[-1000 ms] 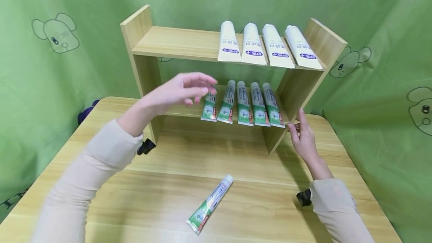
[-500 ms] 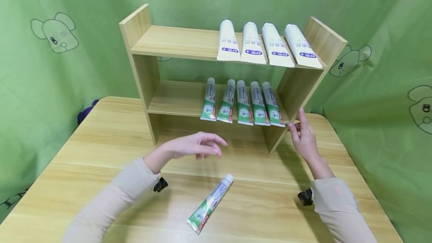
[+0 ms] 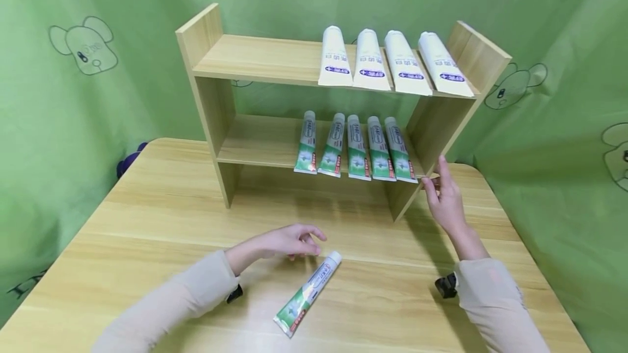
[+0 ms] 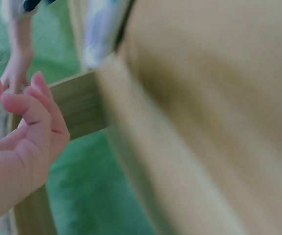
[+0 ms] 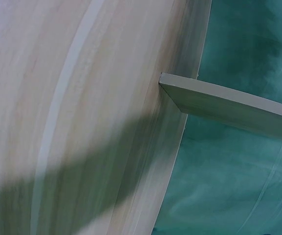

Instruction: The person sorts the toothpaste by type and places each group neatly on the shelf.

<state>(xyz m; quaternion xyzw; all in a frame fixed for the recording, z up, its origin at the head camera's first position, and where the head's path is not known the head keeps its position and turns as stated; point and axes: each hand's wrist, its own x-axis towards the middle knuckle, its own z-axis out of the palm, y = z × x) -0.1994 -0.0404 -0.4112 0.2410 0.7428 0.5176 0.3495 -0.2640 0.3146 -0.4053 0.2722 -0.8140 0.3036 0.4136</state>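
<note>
My left hand (image 3: 294,240) hovers over the table just behind a loose toothpaste tube (image 3: 308,294), green and white, lying slantwise. Its fingers are loosely bent and hold nothing; the left wrist view also shows this left hand (image 4: 26,142) holding nothing. My right hand (image 3: 446,200) touches the right side of a wooden shelf rack (image 3: 265,59), index finger straight along the panel. In the right wrist view only a sliver of that hand shows. Several green-and-white toothpaste tubes (image 3: 358,148) lie in a row on the middle shelf. Several white tubes (image 3: 370,61) lie above them.
The wooden table (image 3: 162,222) carries the rack near its back edge. Green curtains (image 3: 137,97) with mouse drawings hang behind and at the sides. Something purple (image 3: 128,162) shows beyond the table's left edge.
My left hand has moved from in front of the middle shelf down and towards me, to beside the loose toothpaste tube. The right hand stays at the rack's side.
</note>
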